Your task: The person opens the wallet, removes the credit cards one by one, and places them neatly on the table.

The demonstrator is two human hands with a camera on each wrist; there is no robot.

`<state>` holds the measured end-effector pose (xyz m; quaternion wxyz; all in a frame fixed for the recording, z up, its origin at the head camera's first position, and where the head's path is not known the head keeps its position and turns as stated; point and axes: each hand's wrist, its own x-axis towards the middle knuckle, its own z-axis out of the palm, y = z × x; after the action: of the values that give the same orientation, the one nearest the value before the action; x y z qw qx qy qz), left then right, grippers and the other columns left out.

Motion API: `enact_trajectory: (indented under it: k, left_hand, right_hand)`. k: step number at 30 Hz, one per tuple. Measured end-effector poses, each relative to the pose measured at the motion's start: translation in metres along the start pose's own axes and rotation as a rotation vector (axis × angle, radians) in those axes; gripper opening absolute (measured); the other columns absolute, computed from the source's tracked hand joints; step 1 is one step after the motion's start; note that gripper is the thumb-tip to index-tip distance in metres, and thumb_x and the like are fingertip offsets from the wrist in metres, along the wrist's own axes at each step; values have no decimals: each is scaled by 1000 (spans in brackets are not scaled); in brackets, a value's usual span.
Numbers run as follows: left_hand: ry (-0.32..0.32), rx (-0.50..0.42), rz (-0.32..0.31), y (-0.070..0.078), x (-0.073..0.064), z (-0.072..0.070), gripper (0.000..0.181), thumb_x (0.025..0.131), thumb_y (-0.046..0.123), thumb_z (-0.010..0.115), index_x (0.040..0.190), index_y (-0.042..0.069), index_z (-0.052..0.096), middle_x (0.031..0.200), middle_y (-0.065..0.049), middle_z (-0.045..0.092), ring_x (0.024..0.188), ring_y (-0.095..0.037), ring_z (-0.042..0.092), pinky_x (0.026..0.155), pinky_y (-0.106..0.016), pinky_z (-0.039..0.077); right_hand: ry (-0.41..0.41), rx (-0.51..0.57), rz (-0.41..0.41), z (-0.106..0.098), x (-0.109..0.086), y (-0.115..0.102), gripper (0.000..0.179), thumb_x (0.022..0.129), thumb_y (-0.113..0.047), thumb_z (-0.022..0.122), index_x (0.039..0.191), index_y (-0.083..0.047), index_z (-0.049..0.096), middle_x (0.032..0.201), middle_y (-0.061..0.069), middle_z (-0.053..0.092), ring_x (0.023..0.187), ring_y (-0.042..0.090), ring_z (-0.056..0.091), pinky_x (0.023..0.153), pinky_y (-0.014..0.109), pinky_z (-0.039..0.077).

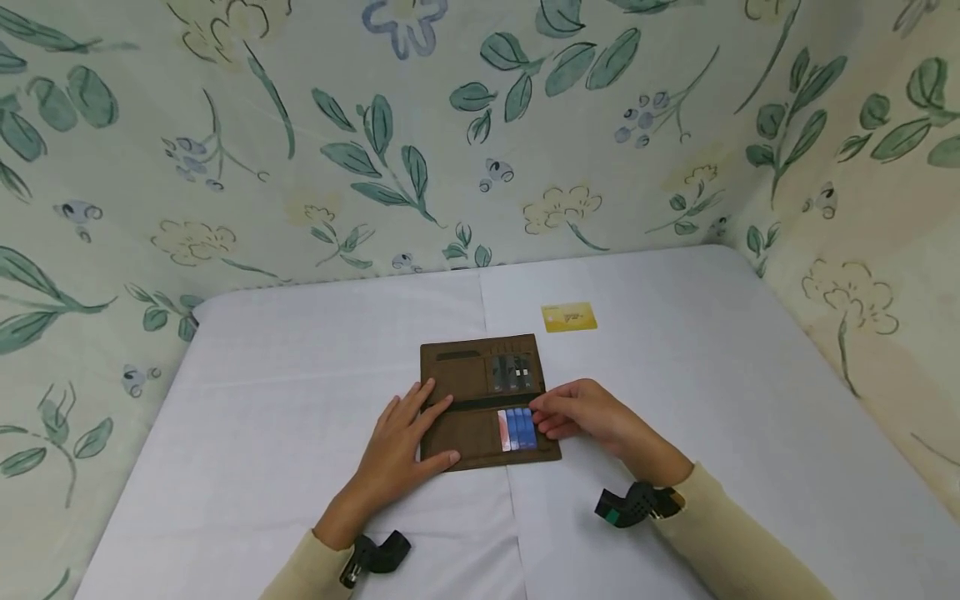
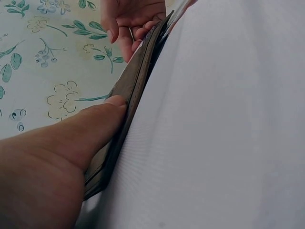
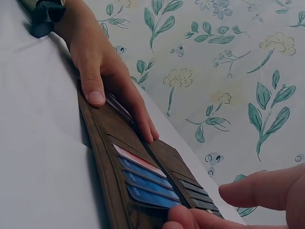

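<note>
An open brown bifold wallet lies on the white cloth. In its near half, a column of blue cards, topped by a red-and-white one, sits overlapped in the slots. Dark cards fill slots in the far half. My left hand rests spread on the wallet's left side, its thumb lying along the near part. At the right edge, the fingers of my right hand touch beside the blue cards, with a gap between the digits in the right wrist view.
A yellow card lies flat on the cloth behind the wallet, to the right. White cloth covers the table, and floral fabric stands around its back and sides. Each wrist wears a black camera mount.
</note>
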<state>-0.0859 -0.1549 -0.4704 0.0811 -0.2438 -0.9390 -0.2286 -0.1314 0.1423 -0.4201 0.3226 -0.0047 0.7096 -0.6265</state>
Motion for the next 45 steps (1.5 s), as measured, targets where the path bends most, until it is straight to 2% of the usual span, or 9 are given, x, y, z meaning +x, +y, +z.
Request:
enact_trajectory:
  k: [7,14,21,28,35,40,45]
  left_hand:
    - [-9,6,-5,1,1,1,73,78,59,57,138,22,38,147,-8,23,135,-30,17,105,-52,13]
    - [7,8,-2,1,-2,1,73,77,57,60,137,21,41,146,-10,26,134,-31,20,104,-53,15]
    - [18,11,2,0,-2,3,73,77,58,59,137,22,41,146,-9,25,134,-31,21,104,-52,16]
    - [-20,1,-12,-1,-3,2,73,77,59,57,138,22,38,147,-9,23,134,-31,18,104,-52,15]
    - [5,-14,-15,-1,-1,0,73,77,57,60,137,21,41,147,-9,24,134,-31,18,105,-51,15]
    - [-2,-9,-24,0,-2,1,73,76,59,60,136,22,41,147,-8,24,135,-30,18,105,-51,15]
    - [23,-14,-14,-1,-1,0,73,76,58,61,136,21,42,146,-10,26,134,-32,19,104,-52,17]
  right_hand:
    - [-18,50,35,-5,0,0,36,87,-18,57,109,11,59,94,17,65,76,20,63,75,34,52]
    - [-37,35,25,-2,-1,2,38,88,-19,58,111,10,58,94,15,65,79,19,62,78,35,51]
    - [1,-12,-2,3,-2,3,36,88,-19,57,110,10,59,96,16,64,82,22,61,80,36,50]
    - [1,-3,0,5,-1,2,35,89,-17,55,110,11,58,98,20,64,84,23,63,80,37,50]
    - [39,5,16,4,4,-1,33,89,-18,55,106,9,61,94,20,64,80,24,65,75,37,52]
    - [68,-33,47,8,4,0,29,89,-18,54,103,6,63,90,16,65,78,24,66,72,36,53]
    - [108,-72,36,13,7,-3,24,88,-14,55,99,6,63,87,15,64,75,23,65,70,34,53]
